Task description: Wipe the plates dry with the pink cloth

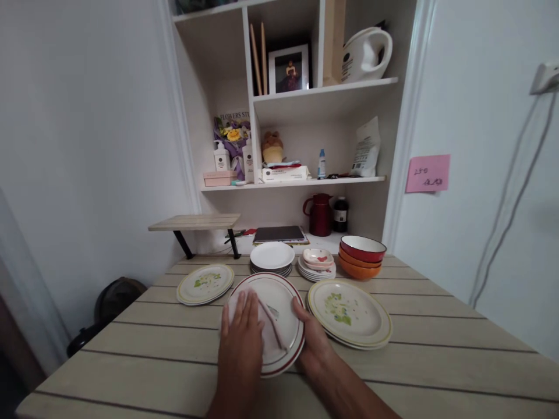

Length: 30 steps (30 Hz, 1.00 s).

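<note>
A round plate (pixel 277 288) with dark red rings is held tilted above the table, a small picture partly showing in its middle. My right hand (pixel 312 337) is closed on its right rim, thumb on the face and the other fingers hidden underneath. A folded pale pink cloth (pixel 271 331) lies across the plate's face. My left hand (pixel 242 326) holds the cloth against the plate, its fingers close together and pressing down. To the right are stacked yellow-rimmed plates (pixel 349 311) with a green leaf pattern; similar plates (pixel 205 284) sit at the left.
Behind stand a stack of white-topped plates (pixel 273 255), small dishes (pixel 318 258) on saucers, and stacked red and orange bowls (pixel 362 250). A small raised wooden stand (pixel 196 222) is at the table's back left. A red jug (pixel 321 215) stands at the shelf's bottom.
</note>
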Motion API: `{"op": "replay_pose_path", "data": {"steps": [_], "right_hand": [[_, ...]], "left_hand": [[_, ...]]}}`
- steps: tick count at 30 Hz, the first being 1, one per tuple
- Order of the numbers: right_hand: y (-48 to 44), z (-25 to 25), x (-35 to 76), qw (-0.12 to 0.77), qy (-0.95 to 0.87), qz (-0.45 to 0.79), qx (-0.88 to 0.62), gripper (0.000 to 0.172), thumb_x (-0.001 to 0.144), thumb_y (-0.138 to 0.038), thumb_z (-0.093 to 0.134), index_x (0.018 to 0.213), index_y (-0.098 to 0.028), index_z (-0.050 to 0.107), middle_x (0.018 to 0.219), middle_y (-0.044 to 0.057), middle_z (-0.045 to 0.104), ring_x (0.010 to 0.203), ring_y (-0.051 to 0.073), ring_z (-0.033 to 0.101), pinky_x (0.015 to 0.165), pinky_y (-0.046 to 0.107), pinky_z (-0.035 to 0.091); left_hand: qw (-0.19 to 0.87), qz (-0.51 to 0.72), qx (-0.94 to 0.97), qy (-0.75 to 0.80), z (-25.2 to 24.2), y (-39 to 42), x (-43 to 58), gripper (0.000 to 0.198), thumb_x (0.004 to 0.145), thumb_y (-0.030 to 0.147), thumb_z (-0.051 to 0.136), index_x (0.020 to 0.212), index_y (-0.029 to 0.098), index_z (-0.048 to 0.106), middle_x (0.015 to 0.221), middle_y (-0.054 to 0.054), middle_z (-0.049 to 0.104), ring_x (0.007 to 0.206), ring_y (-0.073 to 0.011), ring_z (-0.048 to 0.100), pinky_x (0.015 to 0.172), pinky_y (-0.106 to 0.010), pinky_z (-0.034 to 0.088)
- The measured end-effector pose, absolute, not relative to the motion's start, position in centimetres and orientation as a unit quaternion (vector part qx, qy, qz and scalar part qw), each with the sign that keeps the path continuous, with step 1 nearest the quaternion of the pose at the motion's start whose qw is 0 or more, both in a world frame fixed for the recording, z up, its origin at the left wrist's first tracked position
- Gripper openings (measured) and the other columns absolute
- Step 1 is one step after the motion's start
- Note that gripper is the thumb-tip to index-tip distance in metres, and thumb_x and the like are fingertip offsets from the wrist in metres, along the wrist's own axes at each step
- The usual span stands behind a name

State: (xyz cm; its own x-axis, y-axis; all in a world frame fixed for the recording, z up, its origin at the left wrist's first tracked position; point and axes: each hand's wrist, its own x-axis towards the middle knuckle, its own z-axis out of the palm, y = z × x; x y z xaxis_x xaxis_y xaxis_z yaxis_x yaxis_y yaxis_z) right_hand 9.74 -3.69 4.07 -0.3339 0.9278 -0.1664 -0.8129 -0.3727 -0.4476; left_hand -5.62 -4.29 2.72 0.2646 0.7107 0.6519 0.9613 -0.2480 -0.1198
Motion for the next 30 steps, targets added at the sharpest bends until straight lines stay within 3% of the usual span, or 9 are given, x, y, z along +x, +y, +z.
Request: {"op": "replay_pose_path", "data": {"steps": [4,7,11,16,19,23,30], "right_hand": [[-4.1,3.9,9.4,0.515,-0.141,0.818,-0.215,0.052,0.091,-0.046,0.054,0.120,-0.003,0.064,0.099,0.018,0.076,0.097,0.026,0.072,0.094,0.042,0.051],[-4.4,3.8,9.1,0.521,-0.149,0.804,-0.244,0.045,0.089,-0.043,0.059,0.113,-0.006,0.068,0.096,0.016,0.077,0.090,0.025,0.073,0.094,0.039,0.051],[-4.6,3.9,9.1,0.507,-0.185,0.816,-0.208,0.042,0.090,-0.040,0.057,0.117,-0.009,0.067,0.107,0.014,0.075,0.101,0.024,0.071,0.100,0.038,0.047],[-4.2,4.4,9.6,0.514,-0.172,0.820,-0.186,0.052,0.093,-0.044,0.051,0.127,-0.005,0.060,0.112,0.018,0.073,0.110,0.025,0.067,0.103,0.042,0.046],[-4.1,4.7,9.9,0.544,-0.146,0.801,-0.203,0.052,0.094,-0.041,0.050,0.130,-0.004,0.056,0.110,0.017,0.074,0.108,0.025,0.068,0.101,0.041,0.048],[-4.3,4.6,9.8,0.518,-0.135,0.815,-0.223,0.054,0.093,-0.043,0.052,0.129,-0.004,0.057,0.103,0.018,0.075,0.100,0.026,0.071,0.095,0.043,0.051],[-4.5,4.2,9.4,0.506,-0.142,0.803,-0.282,0.053,0.088,-0.050,0.058,0.119,-0.007,0.065,0.089,0.014,0.078,0.082,0.025,0.074,0.088,0.039,0.054]], "left_hand": [[0.265,-0.229,-0.783,-0.514,1.3,-5.4,-4.8,0.056,0.089,0.006,0.037,0.142,0.022,0.045,0.146,-0.003,0.049,0.137,-0.0247,0.044,0.111,-0.052,0.037],[0.223,-0.232,-0.810,-0.490,2.6,-5.4,-3.4,0.063,0.088,0.005,0.037,0.147,0.025,0.035,0.151,0.000,0.042,0.141,-0.0224,0.037,0.115,-0.051,0.033],[0.164,-0.241,-0.816,-0.499,5.6,-3.8,-2.2,0.068,0.089,0.005,0.035,0.152,0.026,0.020,0.155,-0.002,0.035,0.147,-0.0199,0.026,0.119,-0.055,0.022],[0.195,-0.243,-0.752,-0.581,6.7,-2.4,-3.9,0.057,0.092,0.011,0.034,0.147,0.023,0.035,0.155,-0.006,0.036,0.147,-0.0261,0.026,0.115,-0.069,0.013],[0.214,-0.229,-0.751,-0.581,5.2,-3.8,-5.0,0.056,0.089,0.007,0.033,0.142,0.021,0.044,0.154,-0.005,0.037,0.145,-0.0261,0.029,0.116,-0.064,0.019],[0.237,-0.234,-0.764,-0.553,2.5,-6.1,-4.9,0.059,0.085,0.004,0.035,0.141,0.020,0.046,0.150,-0.004,0.044,0.141,-0.0250,0.037,0.115,-0.056,0.031],[0.152,-0.253,-0.804,-0.516,3.1,-5.8,-2.5,0.073,0.081,0.001,0.035,0.151,0.018,0.025,0.154,-0.004,0.037,0.146,-0.0226,0.028,0.118,-0.053,0.024]]}}
